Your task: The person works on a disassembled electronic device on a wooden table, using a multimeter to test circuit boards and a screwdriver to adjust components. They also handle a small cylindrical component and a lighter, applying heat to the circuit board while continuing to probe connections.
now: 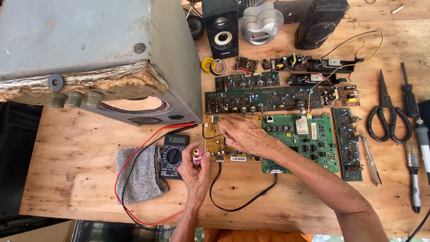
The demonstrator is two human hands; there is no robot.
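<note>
My left hand (197, 172) grips a small pink and yellow tool (197, 155) upright beside a black multimeter (174, 156). My right hand (244, 134) rests on a yellow circuit board (214, 148), its fingers pinched around a thin black wire or probe (210, 136) touching the board. Red and black test leads (148, 140) run from the meter toward the board's top left corner. A green circuit board (309, 143) lies right of the yellow one.
A large grey speaker cabinet (89, 54) fills the upper left. A grey cloth (139, 172) lies left of the meter. Several long circuit boards (260, 98), small speakers (221, 27), scissors (389, 112), screwdrivers (371, 157) and a brush (414, 175) lie on the wooden table (80, 148).
</note>
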